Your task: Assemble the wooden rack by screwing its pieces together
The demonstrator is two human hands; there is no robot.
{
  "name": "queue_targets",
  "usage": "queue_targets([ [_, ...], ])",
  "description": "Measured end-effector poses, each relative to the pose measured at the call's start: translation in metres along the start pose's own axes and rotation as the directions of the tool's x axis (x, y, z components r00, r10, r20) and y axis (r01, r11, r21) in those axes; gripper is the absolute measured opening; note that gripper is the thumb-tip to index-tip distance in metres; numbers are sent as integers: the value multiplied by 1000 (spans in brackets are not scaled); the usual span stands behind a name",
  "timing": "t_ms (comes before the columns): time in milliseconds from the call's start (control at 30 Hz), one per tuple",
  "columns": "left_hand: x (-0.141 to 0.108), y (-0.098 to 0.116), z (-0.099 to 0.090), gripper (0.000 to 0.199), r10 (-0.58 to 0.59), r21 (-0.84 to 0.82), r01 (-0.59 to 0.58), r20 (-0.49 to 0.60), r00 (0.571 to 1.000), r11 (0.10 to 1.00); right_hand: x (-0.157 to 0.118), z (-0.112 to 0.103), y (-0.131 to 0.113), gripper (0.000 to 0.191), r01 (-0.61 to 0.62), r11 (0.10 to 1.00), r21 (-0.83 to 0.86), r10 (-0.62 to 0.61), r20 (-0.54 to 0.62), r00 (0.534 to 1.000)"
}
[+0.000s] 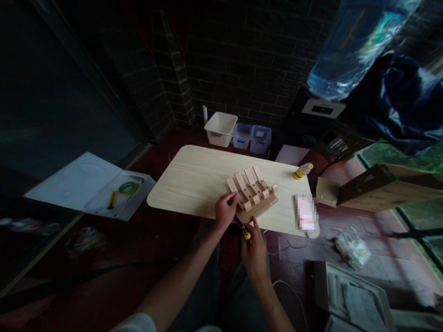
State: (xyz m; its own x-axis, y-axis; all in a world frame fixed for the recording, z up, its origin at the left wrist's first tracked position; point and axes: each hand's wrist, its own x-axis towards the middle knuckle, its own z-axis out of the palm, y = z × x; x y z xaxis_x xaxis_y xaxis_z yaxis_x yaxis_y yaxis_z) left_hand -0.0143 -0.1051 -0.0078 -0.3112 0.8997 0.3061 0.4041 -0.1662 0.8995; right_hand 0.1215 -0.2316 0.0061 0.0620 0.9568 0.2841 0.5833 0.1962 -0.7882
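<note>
A wooden rack (254, 189) with several upright slats and short rounded pegs lies on the pale wooden table (194, 175), close to its front edge. My left hand (226, 210) is at the rack's near left side, thumb and fingers pinched together at its edge. A screwdriver (247, 234) with a yellow and black handle is in my right hand (254, 249), just in front of the table edge. Its shaft points up and left toward the rack's near corner. Whatever my left fingertips pinch is too small to make out.
A small yellow-capped bottle (303, 171) and a blurred pink item (306, 213) are on the table's right side. Beyond the table stand a cream bin (220, 129) and two clear bins (260, 139). An open white box (119, 196) is left; a cardboard box (387, 189) is right.
</note>
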Motion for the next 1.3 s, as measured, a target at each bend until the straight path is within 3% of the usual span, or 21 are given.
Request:
queue_targets([
  [100, 0, -1, 0, 23, 6, 17, -6, 0, 1000, 1000, 14, -13, -12, 28, -48, 999, -4, 48, -27, 999],
  [167, 1, -2, 1, 24, 9, 21, -9, 4, 1000, 1000, 35, -29, -22, 29, -122, 992, -8, 122, -15, 992],
  [233, 1, -2, 1, 24, 4, 31, -4, 3, 1000, 1000, 62, -47, -31, 36, -121, 992, -16, 122, 37, 992],
  [333, 2, -2, 1, 23, -8, 44, 8, 3, 1000, 999, 109, -71, -43, 37, -18, 999, -44, 23, 108, 994],
  [433, 2, -3, 0, 22, 0, 40, 0, 2, 1000, 999, 148, -82, -49, 35, 95, 987, -130, -66, 215, 974],
  [567, 2, -5, -1, 19, 7, 40, -7, -4, 1000, 999, 184, -78, -55, 36, 231, 956, -182, -152, 367, 918],
  [667, 2, -7, 0, 19, 3, 50, -3, -6, 1000, 999, 203, -71, -61, 26, 314, 931, -184, -197, 470, 860],
  [833, 2, -9, 0, 19, -15, 44, 15, -4, 1000, 999, 220, -56, -74, 13, 394, 893, -218, -239, 513, 824],
  [967, 2, -8, -1, 19, -24, 25, 24, -15, 1000, 999, 220, -43, -74, 23, 413, 880, -234, -240, 532, 812],
  [1300, 2, -8, -6, 21, 4, 2, -4, 18, 1000, 1000, 196, -13, -49, 29, 327, 909, -260, -200, 418, 886],
])
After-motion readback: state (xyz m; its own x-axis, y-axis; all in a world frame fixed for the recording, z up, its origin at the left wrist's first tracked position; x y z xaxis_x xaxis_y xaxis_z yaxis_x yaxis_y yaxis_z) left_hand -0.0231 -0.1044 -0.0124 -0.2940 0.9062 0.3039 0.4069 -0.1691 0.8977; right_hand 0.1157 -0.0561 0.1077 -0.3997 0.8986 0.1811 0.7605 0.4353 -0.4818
